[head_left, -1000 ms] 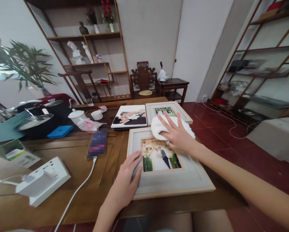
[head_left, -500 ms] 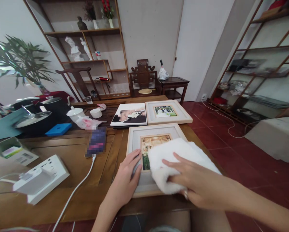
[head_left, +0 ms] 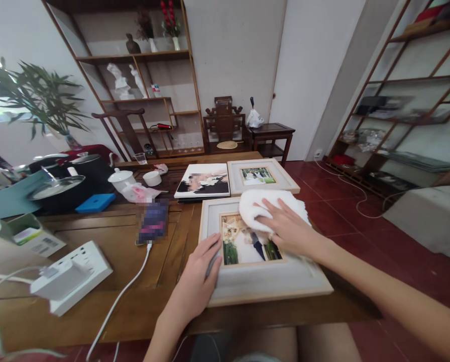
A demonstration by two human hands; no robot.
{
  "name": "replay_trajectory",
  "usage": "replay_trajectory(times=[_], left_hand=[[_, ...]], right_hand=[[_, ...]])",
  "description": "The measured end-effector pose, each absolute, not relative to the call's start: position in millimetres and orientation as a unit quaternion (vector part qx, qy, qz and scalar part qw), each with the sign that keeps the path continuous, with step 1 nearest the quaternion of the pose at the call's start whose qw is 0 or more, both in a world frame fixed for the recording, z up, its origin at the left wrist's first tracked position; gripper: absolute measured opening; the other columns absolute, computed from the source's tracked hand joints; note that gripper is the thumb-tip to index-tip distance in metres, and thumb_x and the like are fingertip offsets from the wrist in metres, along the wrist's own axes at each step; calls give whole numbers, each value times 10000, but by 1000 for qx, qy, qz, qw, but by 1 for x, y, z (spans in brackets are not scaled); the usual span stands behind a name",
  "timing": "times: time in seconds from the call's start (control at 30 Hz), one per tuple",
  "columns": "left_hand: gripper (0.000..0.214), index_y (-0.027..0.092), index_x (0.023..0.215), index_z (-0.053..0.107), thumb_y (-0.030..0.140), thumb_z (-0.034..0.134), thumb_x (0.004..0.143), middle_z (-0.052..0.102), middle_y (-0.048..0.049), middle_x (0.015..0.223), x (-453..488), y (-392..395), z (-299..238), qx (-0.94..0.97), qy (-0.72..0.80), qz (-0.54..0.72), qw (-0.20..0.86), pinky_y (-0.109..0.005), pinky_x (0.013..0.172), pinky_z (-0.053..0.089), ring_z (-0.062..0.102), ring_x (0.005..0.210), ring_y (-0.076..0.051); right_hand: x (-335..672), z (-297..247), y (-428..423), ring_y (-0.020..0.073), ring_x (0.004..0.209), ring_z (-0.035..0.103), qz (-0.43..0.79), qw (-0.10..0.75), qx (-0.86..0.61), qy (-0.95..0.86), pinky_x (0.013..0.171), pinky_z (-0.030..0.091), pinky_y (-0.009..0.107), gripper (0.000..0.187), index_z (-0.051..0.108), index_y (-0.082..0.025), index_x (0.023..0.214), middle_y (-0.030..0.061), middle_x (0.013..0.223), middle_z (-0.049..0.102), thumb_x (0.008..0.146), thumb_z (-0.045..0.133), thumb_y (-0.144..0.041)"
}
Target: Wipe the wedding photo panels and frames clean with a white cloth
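Observation:
A light wood picture frame (head_left: 266, 296) lies flat near the table's front edge, with a photo (head_left: 243, 251) inside its wide pale mat. My left hand (head_left: 200, 266) rests on the frame's left side, its fingers stretched out and the thumb apart. Under my right hand (head_left: 285, 223) is a folded white cloth (head_left: 255, 201), held against the frame's upper right part. The cloth hides the photo's top right corner and part of the frame's far rim.
Behind lie a second framed photo (head_left: 277, 188) and a white-edged photo panel (head_left: 202, 181). To the left are a phone (head_left: 153, 221) with a charging cable (head_left: 134, 276), a power strip (head_left: 82, 276), a blue block (head_left: 95, 202), a white teapot (head_left: 121, 177) and a lidded pan (head_left: 55, 191).
My right hand has slid the cloth away from me, from the frame's lower right to its upper right, uncovering more of the photo. My left hand stays at the left side.

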State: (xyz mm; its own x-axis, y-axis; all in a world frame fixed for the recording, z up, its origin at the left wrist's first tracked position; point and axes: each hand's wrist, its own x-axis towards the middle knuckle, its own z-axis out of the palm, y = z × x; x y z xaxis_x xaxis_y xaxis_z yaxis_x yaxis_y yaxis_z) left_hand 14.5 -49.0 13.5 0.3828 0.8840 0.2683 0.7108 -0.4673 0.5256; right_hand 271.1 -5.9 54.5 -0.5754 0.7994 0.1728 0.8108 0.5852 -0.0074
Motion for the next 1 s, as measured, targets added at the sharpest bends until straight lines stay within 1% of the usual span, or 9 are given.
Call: replay_trajectory(times=[0.07,0.13,0.27,0.5,0.57,0.63,0.77,0.9,1.0], left_hand=[[390,135,1251,546,283,368,938,473,-117,1398,14,-49,14,816,488,262,165,-415,1105,334,414,1312,-226],[388,137,1250,548,280,370,937,472,-115,1400,15,-49,14,817,488,261,165,-415,1105,334,414,1312,-227],[399,140,1277,526,278,369,938,470,-115,1402,16,-49,16,817,489,257,166,-424,1104,334,410,1314,-228],[391,182,1295,508,252,386,931,486,-103,1392,16,-48,16,819,481,268,162,-462,1083,357,425,1304,-244],[390,192,1297,509,249,392,929,491,-100,1389,15,-48,16,820,478,272,160,-464,1078,364,429,1301,-248],[392,210,1304,502,242,388,930,490,-91,1391,15,-48,16,820,474,280,158,-461,1075,370,431,1300,-245],[390,220,1306,501,223,369,939,488,-81,1394,15,-49,16,820,471,284,157,-453,1085,359,435,1298,-232],[375,206,1281,526,236,382,936,492,-88,1390,16,-49,15,820,475,279,156,-450,1083,363,440,1293,-238],[369,202,1267,539,239,382,935,491,-87,1390,15,-50,15,817,477,282,158,-445,1085,362,442,1292,-237]], right_hand=[[264,55,16,343,1378,160,-58,84,-451,-887,1065,193,586,581,533,-177,1259,108,1482,320,699,452,-48],[255,54,28,362,1385,98,-56,75,-448,-889,1052,152,632,602,535,-175,1263,109,1503,271,681,452,-45],[244,50,20,358,1388,72,14,40,-426,-904,1031,90,687,617,567,-199,1234,75,1498,282,653,434,-38],[252,85,-68,275,1394,112,196,-8,-355,-914,1096,89,596,619,593,-232,1200,31,1472,337,635,430,-39],[250,99,-88,242,1389,159,240,-24,-333,-911,1118,122,539,670,574,-255,1226,-1,1481,313,617,418,-25],[246,105,-98,241,1387,167,261,-38,-322,-910,1122,129,529,711,551,-279,1256,-23,1488,288,607,416,-22],[239,83,-93,287,1395,89,208,0,-358,-910,1101,93,595,690,540,-218,1270,18,1498,271,611,436,-46],[239,53,-54,321,1389,120,108,53,-418,-900,1066,129,640,640,529,-190,1271,82,1501,276,652,446,-48],[238,47,-13,345,1388,103,24,67,-443,-893,1054,127,650,636,502,-179,1299,98,1510,253,684,442,-28]])
